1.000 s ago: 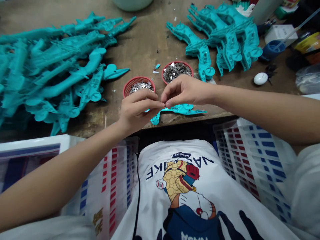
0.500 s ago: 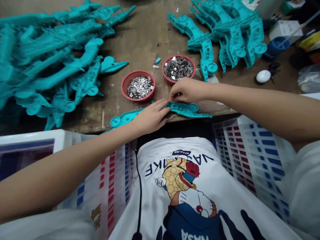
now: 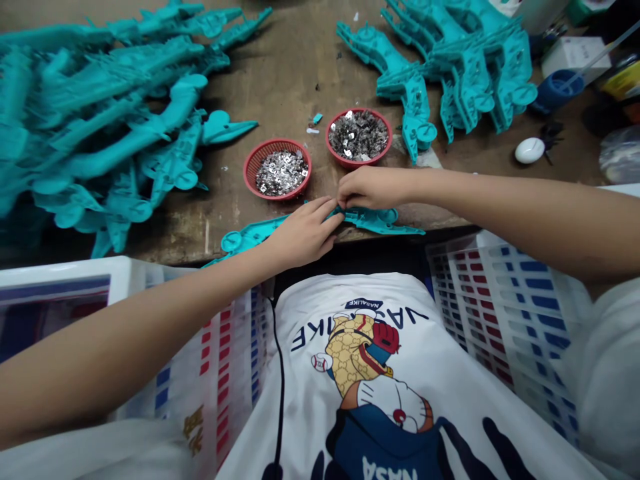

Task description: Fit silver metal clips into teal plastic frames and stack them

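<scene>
Teal part lies along the table's near edge, its bent long axis running side to side, tapered tip pointing right, other end slanting nearer at left. The left hand lies outstretched over its middle; the right hand is bunched there, its grip too hidden to tell. Beyond stand two red baskets of metal pieces.

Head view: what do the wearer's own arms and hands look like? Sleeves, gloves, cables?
Left hand and right hand: bare, no gloves, rings or watches visible. Forearms bare, no cables on them. Loose white cloth, apparently short sleeves, matching the white cartoon-print shirt.
</scene>
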Demonstrator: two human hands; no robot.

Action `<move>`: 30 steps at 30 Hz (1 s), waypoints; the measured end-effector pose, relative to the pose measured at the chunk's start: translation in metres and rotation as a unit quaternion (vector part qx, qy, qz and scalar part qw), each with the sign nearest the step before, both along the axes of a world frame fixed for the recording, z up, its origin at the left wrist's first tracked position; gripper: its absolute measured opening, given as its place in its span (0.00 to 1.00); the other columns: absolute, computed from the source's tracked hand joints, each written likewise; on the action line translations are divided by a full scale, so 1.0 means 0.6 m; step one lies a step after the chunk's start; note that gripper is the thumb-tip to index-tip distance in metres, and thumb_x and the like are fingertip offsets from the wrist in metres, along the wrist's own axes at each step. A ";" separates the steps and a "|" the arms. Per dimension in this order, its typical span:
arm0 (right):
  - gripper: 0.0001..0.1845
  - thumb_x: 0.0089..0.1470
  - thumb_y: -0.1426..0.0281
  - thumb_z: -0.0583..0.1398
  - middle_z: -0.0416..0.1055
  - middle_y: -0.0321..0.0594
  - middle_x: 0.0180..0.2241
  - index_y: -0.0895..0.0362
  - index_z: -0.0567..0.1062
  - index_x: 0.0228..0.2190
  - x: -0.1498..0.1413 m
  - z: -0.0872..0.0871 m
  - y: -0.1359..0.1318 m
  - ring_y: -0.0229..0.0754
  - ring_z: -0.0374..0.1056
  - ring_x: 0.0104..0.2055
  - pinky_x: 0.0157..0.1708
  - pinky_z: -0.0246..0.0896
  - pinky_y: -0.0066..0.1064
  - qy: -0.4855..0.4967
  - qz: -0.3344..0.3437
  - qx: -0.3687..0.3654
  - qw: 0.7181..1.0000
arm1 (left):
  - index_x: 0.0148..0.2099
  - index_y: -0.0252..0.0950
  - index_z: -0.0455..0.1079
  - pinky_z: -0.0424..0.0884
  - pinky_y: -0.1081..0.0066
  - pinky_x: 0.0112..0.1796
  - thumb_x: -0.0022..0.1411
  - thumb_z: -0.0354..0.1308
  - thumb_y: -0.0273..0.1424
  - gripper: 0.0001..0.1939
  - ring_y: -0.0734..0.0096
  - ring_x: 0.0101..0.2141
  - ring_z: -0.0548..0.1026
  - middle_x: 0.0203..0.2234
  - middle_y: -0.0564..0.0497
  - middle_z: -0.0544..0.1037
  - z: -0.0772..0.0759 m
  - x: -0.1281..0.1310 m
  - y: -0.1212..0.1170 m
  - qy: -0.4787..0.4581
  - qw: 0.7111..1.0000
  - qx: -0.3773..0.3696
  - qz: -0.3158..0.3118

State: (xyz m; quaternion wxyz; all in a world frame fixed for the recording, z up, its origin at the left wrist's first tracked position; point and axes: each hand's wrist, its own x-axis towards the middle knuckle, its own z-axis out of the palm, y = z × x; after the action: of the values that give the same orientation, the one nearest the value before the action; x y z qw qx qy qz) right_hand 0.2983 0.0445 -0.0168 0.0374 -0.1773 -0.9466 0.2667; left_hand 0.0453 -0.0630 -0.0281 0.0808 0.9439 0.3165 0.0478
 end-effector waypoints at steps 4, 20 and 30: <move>0.13 0.71 0.74 0.61 0.85 0.46 0.46 0.60 0.88 0.46 -0.003 -0.013 -0.001 0.45 0.76 0.45 0.50 0.69 0.34 0.007 0.005 0.010 1.000 | 0.69 0.28 0.75 0.74 0.36 0.73 0.78 0.56 0.29 0.23 0.34 0.74 0.72 0.70 0.25 0.76 -0.002 -0.002 0.002 0.005 1.000 0.009 -0.006; 0.20 0.70 0.80 0.58 0.85 0.66 0.53 0.65 0.88 0.52 0.039 0.076 -0.039 0.66 0.83 0.56 0.52 0.77 0.48 -0.350 -0.297 0.170 0.872 | 0.74 0.30 0.72 0.78 0.37 0.67 0.77 0.59 0.33 0.28 0.33 0.69 0.76 0.71 0.27 0.77 -0.007 0.001 -0.004 -0.003 0.999 0.027 0.033; 0.14 0.69 0.67 0.66 0.88 0.55 0.44 0.55 0.92 0.48 0.016 0.120 -0.119 0.59 0.83 0.45 0.40 0.69 0.39 -0.288 -0.249 0.134 0.915 | 0.77 0.25 0.59 0.74 0.40 0.71 0.72 0.63 0.34 0.38 0.35 0.73 0.73 0.75 0.21 0.69 -0.053 -0.007 -0.004 -0.158 0.980 -0.029 0.114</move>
State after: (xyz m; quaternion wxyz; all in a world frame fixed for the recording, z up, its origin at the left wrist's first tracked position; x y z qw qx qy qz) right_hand 0.3082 -0.0267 0.0551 -0.1486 -0.4699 -0.8683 0.0565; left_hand 0.0411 -0.0651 -0.0597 0.1508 0.8794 0.4070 0.1957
